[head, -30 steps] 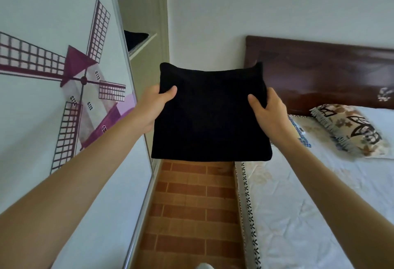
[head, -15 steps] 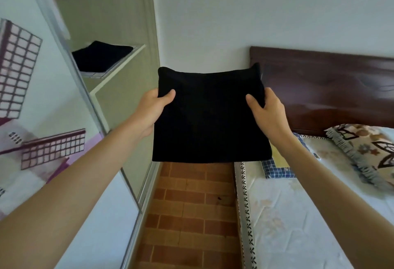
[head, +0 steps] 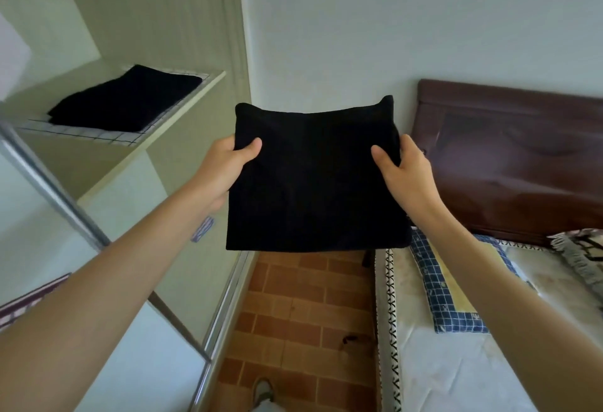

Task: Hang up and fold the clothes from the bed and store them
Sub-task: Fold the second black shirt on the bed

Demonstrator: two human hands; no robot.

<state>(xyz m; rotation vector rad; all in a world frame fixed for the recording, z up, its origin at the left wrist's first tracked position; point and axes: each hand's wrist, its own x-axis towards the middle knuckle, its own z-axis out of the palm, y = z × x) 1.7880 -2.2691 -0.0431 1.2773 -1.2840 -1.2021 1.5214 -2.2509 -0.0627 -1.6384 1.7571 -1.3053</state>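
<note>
While two bare arms reach forward from the bottom of the view, one shoe [head: 262,392] shows on the brick floor [head: 303,310] below them. The left hand [head: 225,166] grips the left edge of one folded black cloth [head: 315,179], with the thumb on top and the other fingers hidden under the fabric. The right hand [head: 403,173] grips the right edge in the same way, thumb on top and fingers curled behind the edge. The cloth is held flat in the air between both hands, above the floor, between the wardrobe [head: 182,32] on the left and the bed [head: 456,346] on the right. On the bed lie two pillows: one blue checked pillow [head: 437,287] near the edge, and one patterned pillow [head: 580,248] with a fringe, only partly in view at the right. The sliding door [head: 130,330] of the wardrobe, with its metal frame, stands at the left. Farther, on one shelf [head: 182,117] inside the wardrobe, one checked cloth [head: 98,135] is spread, and on it rests a second folded black garment [head: 127,101]. Behind the bed rises one dark wooden headboard [head: 509,163], against the white wall [head: 391,19]. At the top of the wardrobe some pale things are seen, too blurred to tell.
</note>
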